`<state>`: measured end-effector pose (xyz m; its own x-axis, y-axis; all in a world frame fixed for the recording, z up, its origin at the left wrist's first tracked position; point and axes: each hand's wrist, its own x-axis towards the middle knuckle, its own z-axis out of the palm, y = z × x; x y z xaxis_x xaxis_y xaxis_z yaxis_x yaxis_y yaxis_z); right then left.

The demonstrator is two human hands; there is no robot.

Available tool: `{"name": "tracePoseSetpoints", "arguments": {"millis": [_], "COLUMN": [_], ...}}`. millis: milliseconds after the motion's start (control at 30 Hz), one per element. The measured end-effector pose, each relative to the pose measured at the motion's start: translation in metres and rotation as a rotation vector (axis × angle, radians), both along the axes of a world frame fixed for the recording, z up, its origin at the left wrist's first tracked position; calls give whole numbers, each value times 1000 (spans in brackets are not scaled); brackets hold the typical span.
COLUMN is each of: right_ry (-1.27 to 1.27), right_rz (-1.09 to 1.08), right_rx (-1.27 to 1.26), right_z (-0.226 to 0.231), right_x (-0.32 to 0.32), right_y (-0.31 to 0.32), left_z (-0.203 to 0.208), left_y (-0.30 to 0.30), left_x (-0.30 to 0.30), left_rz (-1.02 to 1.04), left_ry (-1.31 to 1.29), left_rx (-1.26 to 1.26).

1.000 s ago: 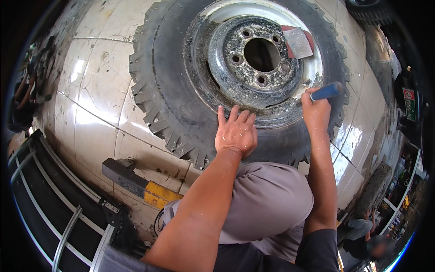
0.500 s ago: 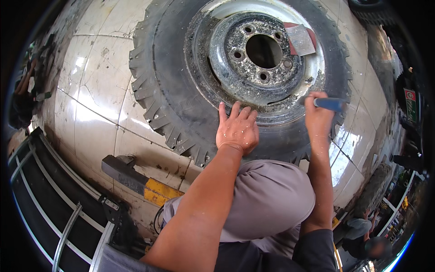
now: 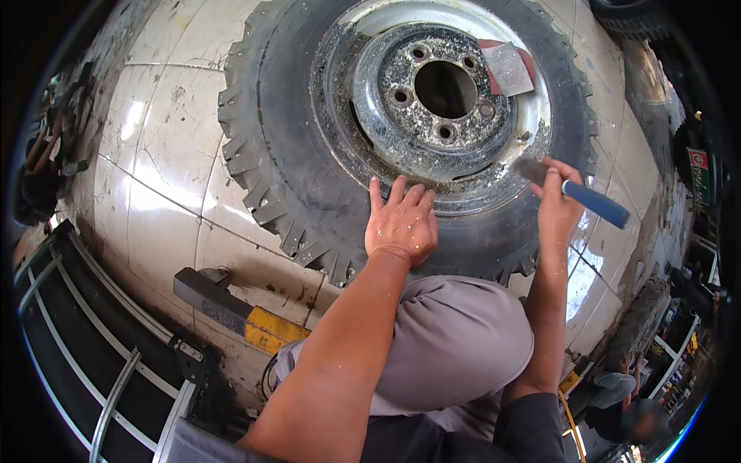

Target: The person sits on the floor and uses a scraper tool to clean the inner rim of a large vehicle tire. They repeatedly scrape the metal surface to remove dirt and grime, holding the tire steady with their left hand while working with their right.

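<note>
A large black tyre lies flat on the floor, mounted on a worn steel wheel rim with chipped, flaking paint. My left hand rests on the tyre's near side, fingers spread, fingertips at the rim's edge. In my right hand is a scraper with a blue handle and a flat metal blade. Its blade reaches over the right near part of the rim. Folded sandpaper, red and grey, lies on the rim's upper right, beside the hub hole.
Glossy, dirty floor tiles surround the tyre. A black and yellow metal bar lies near my left forearm. At lower left stands a black frame with metal rails. Another tyre sits at top right; a person is at lower right.
The scraper has turned: its blade now shows clearly and the handle points down to the right. My right hand's fingers have loosened. My left hand has stayed put.
</note>
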<state>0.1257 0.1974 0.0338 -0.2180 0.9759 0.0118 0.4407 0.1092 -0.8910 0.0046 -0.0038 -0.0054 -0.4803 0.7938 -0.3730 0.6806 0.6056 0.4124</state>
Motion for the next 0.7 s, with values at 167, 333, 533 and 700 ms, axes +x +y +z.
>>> {"name": "tracePoseSetpoints", "arguments": {"millis": [167, 333, 533, 700], "right_ry": [-183, 2, -159, -123], "right_rz": [74, 40, 185, 160], "right_rx": [-107, -105, -39, 44], "right_z": [-15, -2, -18, -18], "right_x": [-1, 2, 9, 13], "right_y": [3, 21, 9, 17], "left_z": [4, -2, 0, -1], "left_y": [0, 1, -1, -1], "left_x": [-1, -1, -1, -1], "left_rz": [-18, 3, 2, -13], "left_ry": [23, 35, 26, 25], "left_rx": [-11, -1, 11, -8]}}
